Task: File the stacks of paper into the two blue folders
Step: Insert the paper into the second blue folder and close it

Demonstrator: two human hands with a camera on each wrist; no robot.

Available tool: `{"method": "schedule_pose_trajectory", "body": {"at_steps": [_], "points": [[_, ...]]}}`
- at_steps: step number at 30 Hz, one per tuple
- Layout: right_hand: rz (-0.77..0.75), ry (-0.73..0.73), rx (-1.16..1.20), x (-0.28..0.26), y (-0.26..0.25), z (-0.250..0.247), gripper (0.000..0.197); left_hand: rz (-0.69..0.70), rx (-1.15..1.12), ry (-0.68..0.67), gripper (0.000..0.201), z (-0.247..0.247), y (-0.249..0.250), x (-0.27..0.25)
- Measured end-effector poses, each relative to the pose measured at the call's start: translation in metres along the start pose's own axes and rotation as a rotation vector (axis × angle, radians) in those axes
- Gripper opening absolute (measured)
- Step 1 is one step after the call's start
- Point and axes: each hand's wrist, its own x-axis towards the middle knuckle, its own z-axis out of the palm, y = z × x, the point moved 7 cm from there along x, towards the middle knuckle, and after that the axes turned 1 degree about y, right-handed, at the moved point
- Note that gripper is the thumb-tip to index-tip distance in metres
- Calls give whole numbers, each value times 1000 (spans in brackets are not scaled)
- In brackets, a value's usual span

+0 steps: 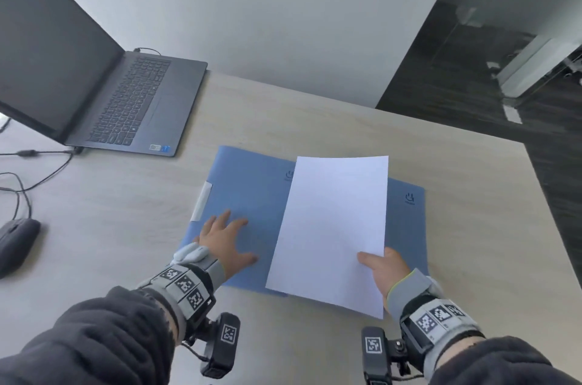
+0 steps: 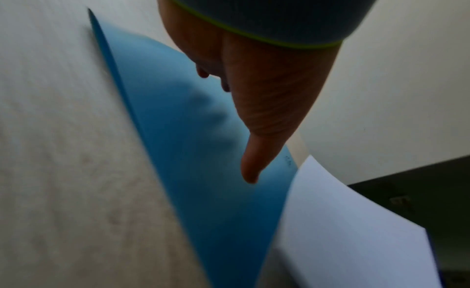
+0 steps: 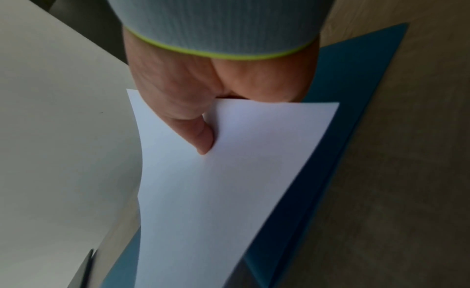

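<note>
Both hands work at the desk's (image 1: 346,120) near edge: the left hand (image 1: 225,241) lies flat with fingers spread on the left folder (image 1: 248,195), and the right hand (image 1: 382,271) pinches the near right corner of the paper (image 1: 333,227), thumb on top. Paper slants over both folders, apparently lifted; the right folder (image 1: 406,227) overlaps the left. Far left sits a laptop (image 1: 104,85), a mouse (image 1: 17,243) nearer.

dark fleece sleeves (image 1: 104,328), grey marker-tagged wristbands (image 1: 185,285)

Paper (image 1: 333,227) is covering the folders' (image 1: 248,195) overlap and the right hand's (image 1: 382,271) fingers; left of the folders, the mouse (image 1: 17,243) is being cropped.
</note>
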Motion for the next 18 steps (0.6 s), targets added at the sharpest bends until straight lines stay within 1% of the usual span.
{"method": "schedule_pose_trajectory", "body": {"at_steps": [3,7,10,12,15,18], "points": [[29,60,11,9,7,-9,10,-10,192,-30,111,13,-26,-3],[51,122,36,17,12,-17,8,19,321,-54,127,17,-40,-5],[64,140,56,21,13,-18,10,62,414,-111,137,17,-39,-6],[70,142,61,23,13,-18,14,98,464,-136,137,15,-37,-7],[76,129,77,24,11,-14,7,161,495,-127,128,11,-32,-6],[80,121,93,24,8,-9,9,232,485,-115,118,15,-24,-5]]}}
